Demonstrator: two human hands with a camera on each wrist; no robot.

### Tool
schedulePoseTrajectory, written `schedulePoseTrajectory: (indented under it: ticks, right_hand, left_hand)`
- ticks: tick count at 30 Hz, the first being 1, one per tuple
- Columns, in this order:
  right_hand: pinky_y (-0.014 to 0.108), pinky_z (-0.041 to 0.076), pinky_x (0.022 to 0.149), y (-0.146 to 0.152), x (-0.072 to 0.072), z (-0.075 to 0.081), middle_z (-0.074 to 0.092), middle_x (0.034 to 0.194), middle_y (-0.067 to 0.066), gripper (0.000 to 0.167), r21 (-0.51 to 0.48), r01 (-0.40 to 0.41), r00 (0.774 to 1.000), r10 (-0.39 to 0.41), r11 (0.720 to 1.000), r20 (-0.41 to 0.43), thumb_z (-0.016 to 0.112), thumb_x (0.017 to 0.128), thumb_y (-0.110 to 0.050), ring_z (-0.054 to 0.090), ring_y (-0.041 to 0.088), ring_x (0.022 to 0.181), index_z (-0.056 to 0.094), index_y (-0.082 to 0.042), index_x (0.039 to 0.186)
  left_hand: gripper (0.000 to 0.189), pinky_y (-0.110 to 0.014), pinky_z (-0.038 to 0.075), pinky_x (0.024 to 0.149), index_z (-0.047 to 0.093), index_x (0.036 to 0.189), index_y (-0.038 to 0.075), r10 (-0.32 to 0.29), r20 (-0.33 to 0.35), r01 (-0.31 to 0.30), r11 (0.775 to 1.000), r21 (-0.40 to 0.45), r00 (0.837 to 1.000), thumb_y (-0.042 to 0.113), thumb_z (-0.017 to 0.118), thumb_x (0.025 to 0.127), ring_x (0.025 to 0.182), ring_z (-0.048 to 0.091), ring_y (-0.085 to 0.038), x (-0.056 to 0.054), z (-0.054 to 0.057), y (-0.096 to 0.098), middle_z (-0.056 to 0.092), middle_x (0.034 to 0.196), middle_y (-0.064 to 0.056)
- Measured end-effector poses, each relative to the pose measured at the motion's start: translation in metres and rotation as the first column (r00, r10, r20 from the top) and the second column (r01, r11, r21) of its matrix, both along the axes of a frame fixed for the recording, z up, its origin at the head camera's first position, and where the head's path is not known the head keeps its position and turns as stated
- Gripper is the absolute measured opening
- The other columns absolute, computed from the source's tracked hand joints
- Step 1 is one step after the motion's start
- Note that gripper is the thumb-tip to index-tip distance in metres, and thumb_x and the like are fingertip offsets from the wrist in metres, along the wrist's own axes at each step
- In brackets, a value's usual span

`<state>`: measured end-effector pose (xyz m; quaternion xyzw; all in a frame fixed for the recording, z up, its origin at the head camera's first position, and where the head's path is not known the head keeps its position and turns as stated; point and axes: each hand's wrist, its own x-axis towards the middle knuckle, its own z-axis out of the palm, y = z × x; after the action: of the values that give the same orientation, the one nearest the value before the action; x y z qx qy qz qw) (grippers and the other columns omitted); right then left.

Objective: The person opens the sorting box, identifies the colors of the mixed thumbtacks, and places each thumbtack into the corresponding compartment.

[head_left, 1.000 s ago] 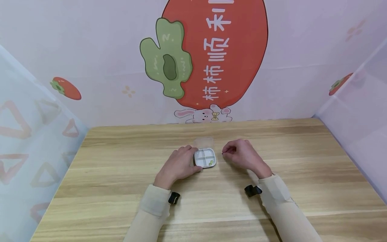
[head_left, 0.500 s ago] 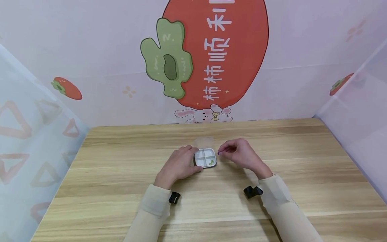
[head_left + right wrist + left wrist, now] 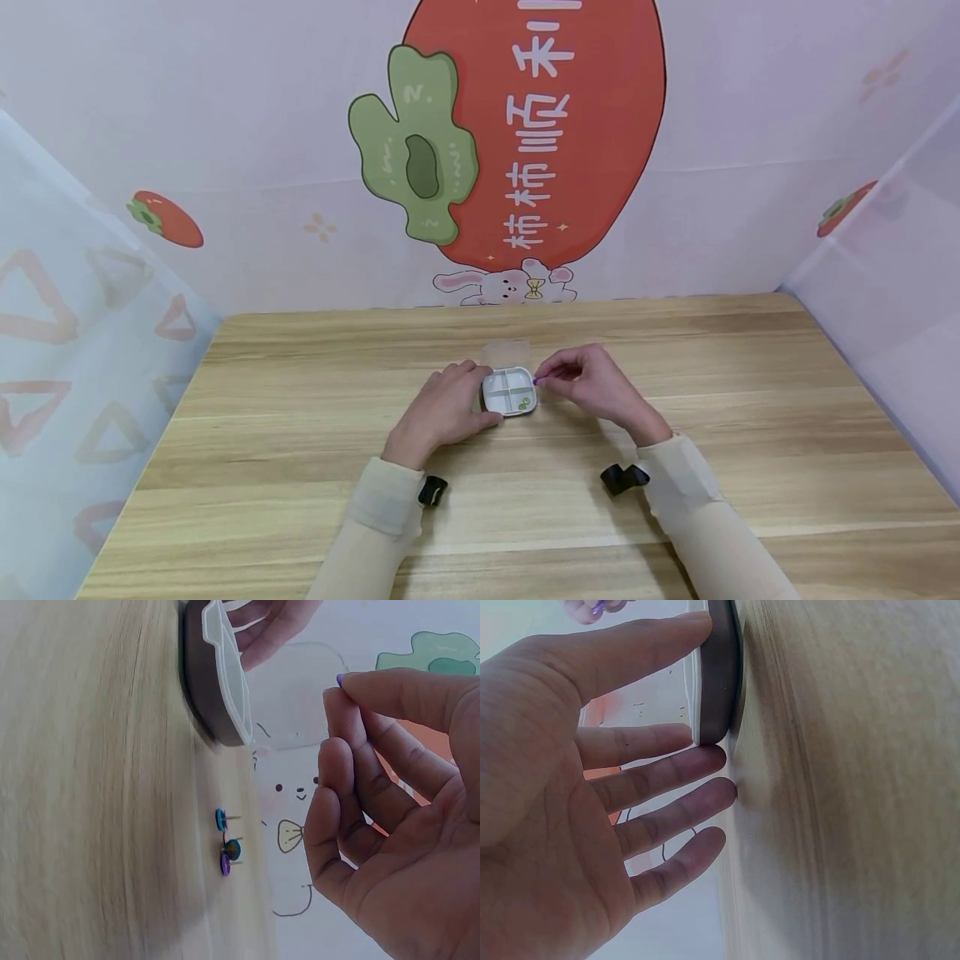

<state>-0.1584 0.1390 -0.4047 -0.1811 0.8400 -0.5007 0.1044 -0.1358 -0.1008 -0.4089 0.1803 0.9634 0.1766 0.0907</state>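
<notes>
A small white divided box (image 3: 495, 382) with a dark base stands on the table, its clear lid (image 3: 506, 352) folded back behind it. Tiny yellow-green pieces (image 3: 523, 404), too small to make out, lie in its near right compartment. My left hand (image 3: 442, 408) holds the box from the left, thumb on the near side and index finger at the far corner. Over the box's right edge, my right hand (image 3: 596, 385) pinches a purple thumbtack (image 3: 340, 679) between thumb and index finger. Only a bit of its purple shows; the fingertips hide the rest.
In the right wrist view, several thumbtacks lie on the table near the box, among them a blue thumbtack (image 3: 220, 819), a teal thumbtack (image 3: 233, 849) and a purple one. The wooden table (image 3: 315, 467) meets a printed backdrop (image 3: 300, 142) at its far edge.
My right hand has moved left with the purple thumbtack, from beside the box to its right edge. The left hand and the box have stayed in place.
</notes>
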Motion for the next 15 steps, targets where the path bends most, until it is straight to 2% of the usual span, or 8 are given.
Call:
schedulePoseTrajectory:
  ticks: [7,15]
  right_hand:
    - [0.027,0.054,0.071,-0.0031,0.0005,0.0,0.074,0.091,0.006,0.007,-0.039,-0.005,0.998,0.007,0.999,0.063,0.075,0.09,-0.003,0.064,0.022,0.08,0.079,-0.006,0.096]
    - [0.026,0.053,0.07,-0.0036,0.0003,-0.0009,0.073,0.091,0.006,0.007,-0.06,-0.016,0.997,0.021,0.998,0.079,0.074,0.091,-0.003,0.062,0.022,0.08,0.078,-0.005,0.097]
  left_hand:
    - [0.067,-0.047,0.044,0.103,0.06,0.138,0.005,0.001,0.004,-0.001,1.0,0.0,1.0,0.041,0.082,0.085,0.113,0.057,-0.027,-0.0001,-0.0005,-0.0006,0.061,0.13,-0.01]
    - [0.068,-0.047,0.043,0.104,0.059,0.138,0.005,0.003,0.004,-0.003,1.0,0.0,1.0,0.041,0.082,0.085,0.115,0.056,-0.027,0.0001,-0.0006,-0.0006,0.061,0.132,-0.01]
